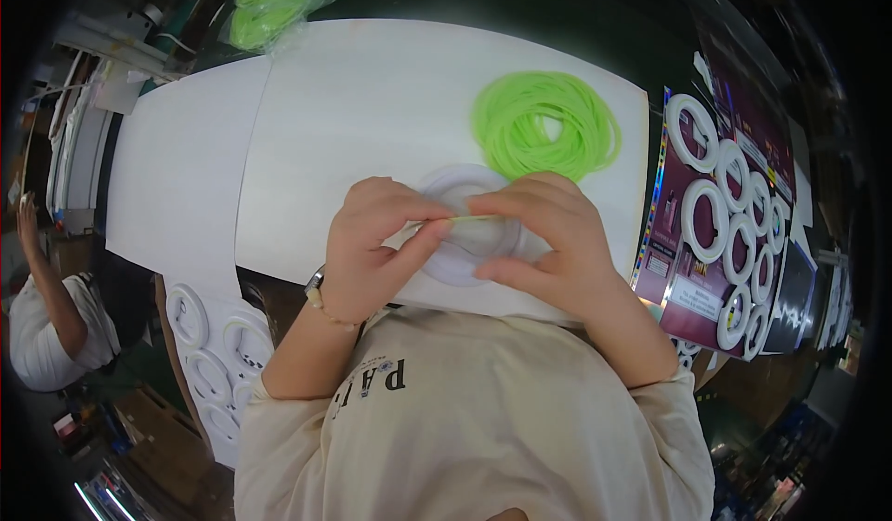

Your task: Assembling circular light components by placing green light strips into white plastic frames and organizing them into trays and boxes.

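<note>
A white ring lies flat on the white sheet in front of me, partly covered by both hands. Across it runs a short visible stretch of thin yellow-green strip. My left hand pinches the strip between thumb and forefinger at the ring's left side. On the right, my right hand curves over the ring, forefinger along the strip and thumb lower down at the rim. Its other fingers are mostly hidden. Just beyond it rests a coiled bundle of bright green strips.
Several white rings lie on a dark red printed board at the right. More rings sit on a white surface at lower left. A clear bag of green strips is at the far left. Another person is at the left edge.
</note>
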Action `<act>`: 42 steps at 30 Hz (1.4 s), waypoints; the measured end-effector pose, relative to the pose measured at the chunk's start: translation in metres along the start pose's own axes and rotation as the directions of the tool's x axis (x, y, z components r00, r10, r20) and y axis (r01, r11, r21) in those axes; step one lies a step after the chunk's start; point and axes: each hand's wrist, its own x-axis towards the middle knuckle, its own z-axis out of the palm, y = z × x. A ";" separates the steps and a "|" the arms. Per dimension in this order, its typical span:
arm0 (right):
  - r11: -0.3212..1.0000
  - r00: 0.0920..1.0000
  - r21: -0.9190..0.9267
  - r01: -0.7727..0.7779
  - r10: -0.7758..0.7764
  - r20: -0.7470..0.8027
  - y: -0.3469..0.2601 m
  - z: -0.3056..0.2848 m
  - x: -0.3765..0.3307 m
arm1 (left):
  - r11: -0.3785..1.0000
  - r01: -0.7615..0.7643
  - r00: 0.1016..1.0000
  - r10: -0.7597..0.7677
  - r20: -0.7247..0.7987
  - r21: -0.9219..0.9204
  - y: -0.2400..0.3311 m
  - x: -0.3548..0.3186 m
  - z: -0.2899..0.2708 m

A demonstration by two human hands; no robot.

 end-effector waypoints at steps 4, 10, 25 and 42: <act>0.948 0.993 -0.298 0.115 -0.120 0.000 0.007 0.009 0.007 | 0.980 -0.133 0.991 0.129 0.039 0.148 -0.001 0.019 -0.004; 0.845 0.893 -0.472 0.251 -0.390 -0.223 0.003 0.002 0.028 | 0.854 -0.411 0.911 0.398 0.109 0.319 0.013 0.056 -0.020; 0.931 0.961 -0.257 0.260 -0.226 0.157 0.043 0.053 -0.051 | 0.773 -0.458 0.809 0.157 0.566 0.439 -0.040 -0.021 -0.004; 0.814 0.906 -0.438 0.381 -0.234 0.353 0.033 0.024 -0.056 | 0.814 -0.136 0.960 -0.031 0.277 0.564 -0.011 -0.068 0.026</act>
